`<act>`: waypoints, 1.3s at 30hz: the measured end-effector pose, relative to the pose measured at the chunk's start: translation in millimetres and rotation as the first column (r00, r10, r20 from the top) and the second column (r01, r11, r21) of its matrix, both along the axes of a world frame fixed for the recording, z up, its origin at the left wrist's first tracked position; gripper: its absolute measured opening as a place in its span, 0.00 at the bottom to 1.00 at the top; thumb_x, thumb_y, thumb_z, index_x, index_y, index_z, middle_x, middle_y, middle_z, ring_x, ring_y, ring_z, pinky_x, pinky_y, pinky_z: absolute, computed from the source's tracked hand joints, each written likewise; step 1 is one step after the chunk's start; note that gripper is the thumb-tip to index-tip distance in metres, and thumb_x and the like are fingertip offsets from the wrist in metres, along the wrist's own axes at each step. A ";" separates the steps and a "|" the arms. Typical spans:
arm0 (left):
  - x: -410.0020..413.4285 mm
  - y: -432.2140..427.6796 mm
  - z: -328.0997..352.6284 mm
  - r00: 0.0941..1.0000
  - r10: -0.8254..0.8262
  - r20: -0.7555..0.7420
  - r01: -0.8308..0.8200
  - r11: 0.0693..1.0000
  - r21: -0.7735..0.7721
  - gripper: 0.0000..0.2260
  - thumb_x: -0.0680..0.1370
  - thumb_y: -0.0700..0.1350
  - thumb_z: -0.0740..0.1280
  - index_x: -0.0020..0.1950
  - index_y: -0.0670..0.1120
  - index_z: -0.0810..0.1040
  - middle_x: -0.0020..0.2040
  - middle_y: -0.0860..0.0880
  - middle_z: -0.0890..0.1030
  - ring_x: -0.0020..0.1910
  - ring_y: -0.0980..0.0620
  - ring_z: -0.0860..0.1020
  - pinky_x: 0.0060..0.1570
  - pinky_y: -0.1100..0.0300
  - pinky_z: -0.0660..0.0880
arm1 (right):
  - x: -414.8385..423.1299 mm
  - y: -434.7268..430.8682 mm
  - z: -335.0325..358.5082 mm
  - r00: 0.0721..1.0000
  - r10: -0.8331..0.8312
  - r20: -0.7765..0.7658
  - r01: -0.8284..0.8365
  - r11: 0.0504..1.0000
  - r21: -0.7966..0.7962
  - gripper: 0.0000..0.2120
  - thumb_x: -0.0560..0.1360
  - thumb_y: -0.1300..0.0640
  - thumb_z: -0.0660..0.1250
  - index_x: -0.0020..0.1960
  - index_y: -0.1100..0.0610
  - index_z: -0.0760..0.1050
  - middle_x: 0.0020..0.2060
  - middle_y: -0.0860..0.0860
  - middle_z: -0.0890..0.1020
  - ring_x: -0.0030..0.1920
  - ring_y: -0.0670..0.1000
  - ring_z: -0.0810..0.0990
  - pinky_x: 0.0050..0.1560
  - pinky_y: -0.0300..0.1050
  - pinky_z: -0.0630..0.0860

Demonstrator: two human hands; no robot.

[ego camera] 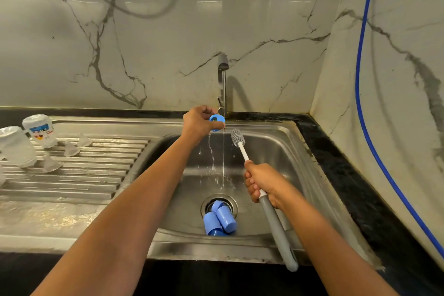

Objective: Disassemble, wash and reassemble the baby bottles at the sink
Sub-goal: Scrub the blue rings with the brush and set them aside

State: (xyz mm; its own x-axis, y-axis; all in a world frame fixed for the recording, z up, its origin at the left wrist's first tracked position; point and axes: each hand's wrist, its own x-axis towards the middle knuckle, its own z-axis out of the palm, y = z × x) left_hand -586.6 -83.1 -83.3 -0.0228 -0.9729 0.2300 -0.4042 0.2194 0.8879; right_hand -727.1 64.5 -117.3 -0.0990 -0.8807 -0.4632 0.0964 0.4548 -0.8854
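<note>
Under the running tap [222, 65], the left hand [198, 122] pinches a blue ring [216, 122] in the stream, which I judge to be the washing step. The right hand [264, 182] is closed around the handle of the brush [275, 220], its head just beside the ring. At the drain of the sink [276, 151] lie blue caps [219, 221]; bottles [39, 131] stand upside down on the draining board [84, 175]. Next, the brush head must meet the ring — gently.

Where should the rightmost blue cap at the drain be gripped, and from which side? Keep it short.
Likely its round side wall, pinched from above and the right: the blue cap lies on its side over the drain, with another cap crowding its left.
</note>
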 end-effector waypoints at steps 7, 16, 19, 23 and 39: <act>25.3 26.0 -26.6 0.993 0.037 -0.113 -0.060 0.977 -0.205 0.18 0.70 0.38 0.75 0.59 0.48 0.80 0.52 0.51 0.82 0.49 0.58 0.80 0.51 0.66 0.78 | 7.6 1.1 -2.0 0.990 0.034 0.136 -0.040 0.998 0.039 0.19 0.82 0.51 0.56 0.34 0.55 0.64 0.20 0.46 0.64 0.17 0.41 0.59 0.15 0.31 0.58; 73.8 32.4 -41.6 0.965 0.076 0.251 -0.054 0.994 -0.094 0.17 0.72 0.40 0.74 0.59 0.45 0.79 0.56 0.46 0.80 0.54 0.51 0.78 0.52 0.64 0.70 | 21.0 2.2 -9.9 0.987 0.098 0.128 -0.118 0.981 0.153 0.20 0.82 0.51 0.57 0.32 0.55 0.64 0.18 0.46 0.64 0.15 0.41 0.60 0.14 0.30 0.58; 99.2 29.7 -31.7 0.976 0.120 0.182 -0.100 0.989 -0.113 0.16 0.72 0.40 0.74 0.58 0.46 0.79 0.56 0.45 0.80 0.55 0.51 0.78 0.53 0.64 0.71 | 32.7 -3.9 -7.8 0.986 0.141 0.090 -0.155 0.973 0.173 0.21 0.82 0.50 0.55 0.32 0.55 0.64 0.18 0.46 0.64 0.15 0.41 0.59 0.14 0.30 0.58; 137.7 25.6 -27.7 0.970 0.225 0.095 -0.218 0.973 -0.075 0.23 0.70 0.39 0.76 0.63 0.44 0.74 0.57 0.46 0.77 0.54 0.51 0.77 0.53 0.62 0.73 | 56.5 -15.4 -1.8 0.981 0.184 0.067 -0.192 0.967 0.166 0.20 0.82 0.50 0.55 0.32 0.55 0.64 0.19 0.46 0.64 0.16 0.41 0.59 0.15 0.30 0.58; 260.5 -16.6 -47.1 0.881 0.429 0.201 -0.426 0.903 -0.061 0.20 0.75 0.38 0.71 0.65 0.40 0.72 0.63 0.40 0.75 0.58 0.47 0.75 0.52 0.64 0.69 | 156.2 -71.2 -8.8 0.936 0.350 -0.033 -0.340 0.926 0.164 0.20 0.83 0.50 0.53 0.33 0.55 0.63 0.20 0.46 0.64 0.17 0.41 0.59 0.17 0.31 0.58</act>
